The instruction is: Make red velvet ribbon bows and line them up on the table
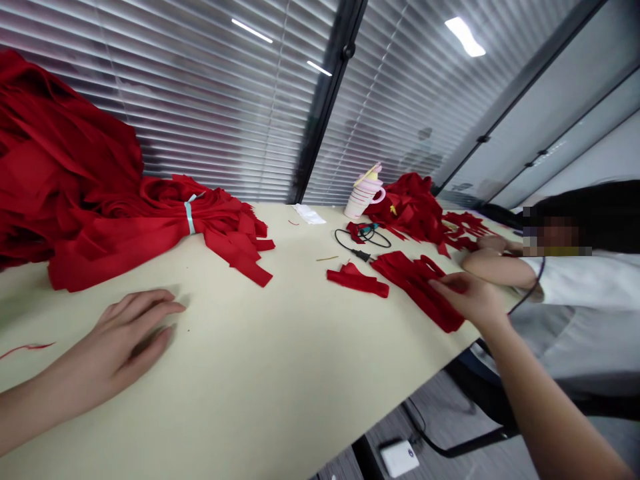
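Observation:
My left hand [127, 340] rests palm down on the pale table, its fingers loosely stretched out and holding nothing. At the table's right edge, my right hand [475, 301] has its thumb and fingers closed on the upper edge of a flat pile of red cloth strips [417, 290]. The undersides of those fingers are partly hidden. A small folded red cloth piece [357, 279] lies just left of that pile. Beyond my left hand is a large bundle of red cloth strips [135, 227], tied with a light blue band [189, 215].
A pink-and-white cup [364, 193] stands near the window blinds, beside a red cloth heap [413, 207]. A black cable with a plug [363, 255] lies before it. Close on the right, a person in a white sleeve [575, 280] leans arms on the table. A white box [399, 459] is on the floor.

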A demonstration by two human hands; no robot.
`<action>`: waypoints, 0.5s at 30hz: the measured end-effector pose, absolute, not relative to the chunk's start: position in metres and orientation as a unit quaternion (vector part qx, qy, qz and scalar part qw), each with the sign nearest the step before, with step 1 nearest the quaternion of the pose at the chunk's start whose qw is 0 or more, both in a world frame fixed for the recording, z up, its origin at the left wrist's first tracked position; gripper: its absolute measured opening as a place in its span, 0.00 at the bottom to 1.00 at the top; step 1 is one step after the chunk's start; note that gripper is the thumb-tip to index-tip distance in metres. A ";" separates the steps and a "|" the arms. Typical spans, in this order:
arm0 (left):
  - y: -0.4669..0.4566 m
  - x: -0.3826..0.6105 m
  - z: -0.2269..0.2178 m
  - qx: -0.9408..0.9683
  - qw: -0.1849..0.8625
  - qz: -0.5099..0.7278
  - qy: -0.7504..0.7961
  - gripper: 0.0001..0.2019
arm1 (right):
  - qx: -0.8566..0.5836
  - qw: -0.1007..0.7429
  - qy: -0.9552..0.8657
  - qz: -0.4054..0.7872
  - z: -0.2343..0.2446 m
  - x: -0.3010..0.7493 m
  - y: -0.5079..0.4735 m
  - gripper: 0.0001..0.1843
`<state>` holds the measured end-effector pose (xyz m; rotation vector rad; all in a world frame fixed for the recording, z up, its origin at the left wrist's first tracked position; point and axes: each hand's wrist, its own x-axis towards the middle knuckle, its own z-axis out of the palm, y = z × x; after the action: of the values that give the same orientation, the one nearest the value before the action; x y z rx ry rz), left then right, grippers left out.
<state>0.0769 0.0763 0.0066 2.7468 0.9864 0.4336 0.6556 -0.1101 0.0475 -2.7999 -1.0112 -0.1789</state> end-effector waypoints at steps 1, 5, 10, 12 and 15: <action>0.077 0.076 0.005 0.925 0.097 0.148 0.337 0.17 | -0.940 0.082 -0.324 -0.061 0.052 0.661 -0.113 0.15; 0.082 0.073 0.000 0.925 0.101 0.173 0.322 0.18 | -0.945 0.077 -0.315 -0.045 0.057 0.676 -0.117 0.15; 0.080 0.076 -0.004 0.921 0.088 0.199 0.323 0.17 | -0.947 0.073 -0.314 -0.010 0.043 0.689 -0.110 0.15; 0.076 0.079 -0.004 0.912 0.091 0.218 0.334 0.15 | -0.948 0.078 -0.309 0.004 0.039 0.697 -0.105 0.16; 0.073 0.081 -0.004 0.911 0.109 0.228 0.326 0.16 | -0.945 0.089 -0.313 0.038 0.035 0.710 -0.095 0.17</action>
<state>0.0810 0.0733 -0.0044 2.6795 0.9591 0.6713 0.7097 -0.0954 0.0354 -2.8110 -0.9299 0.1123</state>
